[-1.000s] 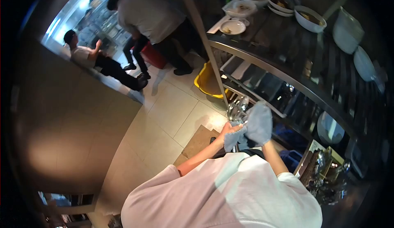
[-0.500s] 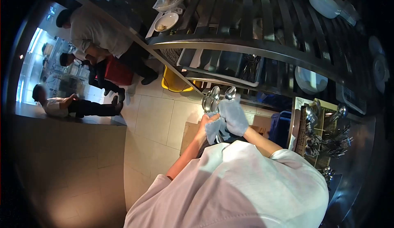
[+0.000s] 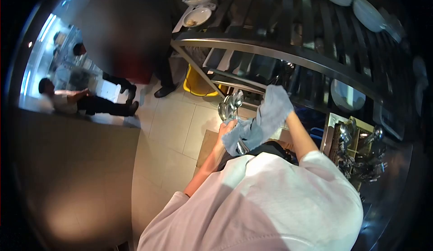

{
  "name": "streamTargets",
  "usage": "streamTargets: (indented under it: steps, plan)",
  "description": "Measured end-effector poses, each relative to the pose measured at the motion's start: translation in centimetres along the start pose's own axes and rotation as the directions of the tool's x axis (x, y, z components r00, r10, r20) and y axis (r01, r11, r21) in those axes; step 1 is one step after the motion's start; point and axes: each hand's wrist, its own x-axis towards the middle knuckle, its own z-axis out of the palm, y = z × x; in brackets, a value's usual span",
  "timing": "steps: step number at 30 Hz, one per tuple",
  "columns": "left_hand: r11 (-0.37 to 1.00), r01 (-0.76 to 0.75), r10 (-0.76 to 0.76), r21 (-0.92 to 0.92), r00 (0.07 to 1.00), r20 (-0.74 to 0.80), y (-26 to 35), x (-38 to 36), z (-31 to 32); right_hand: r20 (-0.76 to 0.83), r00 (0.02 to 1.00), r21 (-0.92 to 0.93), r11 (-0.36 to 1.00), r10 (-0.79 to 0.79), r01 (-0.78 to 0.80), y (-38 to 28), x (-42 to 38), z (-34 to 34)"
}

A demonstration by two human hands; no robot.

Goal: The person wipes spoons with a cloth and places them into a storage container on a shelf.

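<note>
My left hand [image 3: 227,129] is closed around a bunch of metal spoons [image 3: 230,104], bowls pointing away from me. Their handle ends [image 3: 242,147] stick out below the hand. A light blue cloth [image 3: 255,131] hangs from this hand and runs across to my right hand [image 3: 276,104], which it covers. The fingers of that hand are hidden under the bunched cloth. It reaches toward a cutlery tray on the shelf under the slatted rack, where shiny metal cutlery [image 3: 284,68] lies just beyond the cloth.
A slatted metal rack [image 3: 266,25] carries white bowls [image 3: 370,14] and a small dish [image 3: 197,17]. Baskets of spoons and forks [image 3: 347,149] stand at the right. A yellow bin [image 3: 198,81] sits under the rack. Other people [image 3: 67,97] stand at the left, one blurred.
My right hand has moved away from my left, up and right toward the shelf tray, stretching the cloth. The spoon that stuck out beside it no longer shows there. My left hand stays on the spoons.
</note>
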Motion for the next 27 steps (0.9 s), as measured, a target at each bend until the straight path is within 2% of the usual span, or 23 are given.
streamTargets:
  steps: [1,3,4,5,6,7,8,9,10,11,12,13,14,15,16,17,18,19,20,23,24,25,27]
  plan:
    - [1.0,0.002,-0.002,-0.014,1.0,-0.024,0.3,-0.1,-0.1,0.055,0.997,0.037,0.998,-0.055,0.053,-2.6,-1.1,-0.9]
    - [0.997,0.007,-0.004,-0.073,0.999,0.036,1.3,-0.4,0.3,0.149,0.977,0.114,0.984,-0.15,0.134,-5.4,-2.3,-1.5]
    - [0.997,0.017,-0.012,-0.078,0.998,0.065,-1.2,1.4,-0.7,0.214,0.944,0.125,0.965,-0.251,0.229,-5.3,-1.7,0.8]
    - [0.997,0.017,-0.012,-0.076,0.998,0.062,-0.6,1.1,-0.7,0.274,0.898,0.143,0.938,-0.345,0.317,-4.8,-1.2,4.2]
    - [1.0,-0.002,0.003,-0.005,0.997,0.08,0.4,0.4,-0.4,0.013,0.945,0.578,0.774,-0.326,0.259,-4.4,-2.2,6.6]
    - [0.997,-0.023,0.016,0.068,0.995,0.1,0.8,0.1,-0.4,0.01,0.946,0.579,0.773,-0.325,0.26,-4.5,-2.3,7.2]
    - [0.993,0.059,-0.064,0.101,0.997,0.051,0.8,0.2,-0.7,-0.099,0.942,0.502,0.801,-0.322,0.326,-4.5,-2.4,7.8]
    - [0.993,0.057,-0.062,0.102,0.997,0.051,0.8,0.1,-0.5,-0.204,0.923,0.414,0.826,-0.325,0.382,-4.8,-2.3,7.8]
    - [1.0,-0.007,0.006,0.018,1.0,0.029,0.8,0.0,-0.1,-0.226,0.903,0.251,0.874,-0.365,0.416,-4.9,-1.5,7.8]
    - [0.995,-0.071,0.072,-0.066,0.997,0.001,0.8,-0.1,0.1,-0.227,0.902,0.25,0.873,-0.367,0.418,-4.9,-1.0,7.7]
    - [0.991,-0.129,0.129,-0.041,0.992,-0.016,0.7,-0.2,0.0,-0.005,0.954,0.167,0.941,-0.299,0.296,-6.2,-0.4,4.9]
    - [0.991,-0.13,0.13,-0.043,0.991,-0.018,0.5,-0.4,0.0,0.21,0.959,0.052,0.981,-0.193,0.186,-6.9,-0.2,3.4]
    - [0.991,-0.134,0.134,0.006,0.99,-0.044,0.4,-0.7,0.0,0.019,0.978,0.193,0.96,-0.208,0.2,-6.1,-0.5,4.6]
    - [0.989,-0.137,0.14,0.055,0.988,-0.07,0.3,-0.9,0.0,0.021,0.977,0.192,0.96,-0.211,0.203,-5.2,-0.5,6.5]
    - [0.989,-0.136,0.14,0.052,0.988,-0.072,0.3,-1.1,0.2,-0.137,0.977,0.418,0.885,-0.163,0.206,-4.2,-0.5,8.9]
    - [0.989,-0.147,0.149,0.027,0.984,-0.1,0.3,-1.4,0.6,-0.274,0.959,0.616,0.752,-0.072,0.233,-3.8,-0.5,10.2]
    - [0.987,-0.16,0.159,0.003,0.979,-0.128,0.2,-1.6,0.7,-0.273,0.959,0.617,0.752,-0.073,0.232,-3.7,-0.5,10.1]
    - [0.987,-0.162,0.16,0.001,0.979,-0.129,-0.1,-1.6,0.6,-0.159,0.987,0.848,0.515,0.031,0.121,-3.6,-0.1,10.0]
    - [0.987,-0.152,0.158,0.052,0.979,-0.131,-0.5,-1.6,0.4,-0.016,0.996,0.977,0.215,0.093,-0.005,-3.5,0.2,9.9]
    - [0.981,-0.143,0.16,0.128,0.978,-0.133,0.4,-2.6,0.5,-0.002,1.0,0.957,0.291,0.005,0.0,-3.3,1.6,9.5]
    - [0.978,-0.144,0.164,0.152,0.978,-0.131,1.1,-3.1,0.7,-0.031,0.999,0.896,0.443,0.019,0.02,-3.2,1.4,8.4]
    - [0.978,-0.145,0.165,0.151,0.978,-0.13,1.4,-3.3,0.8,-0.032,0.999,0.896,0.444,0.019,0.021,-3.1,1.2,8.4]
    - [0.988,-0.137,0.145,0.069,0.982,-0.118,1.8,-3.6,0.9,-0.138,0.981,0.826,0.562,0.133,0.04,-3.1,0.6,8.3]
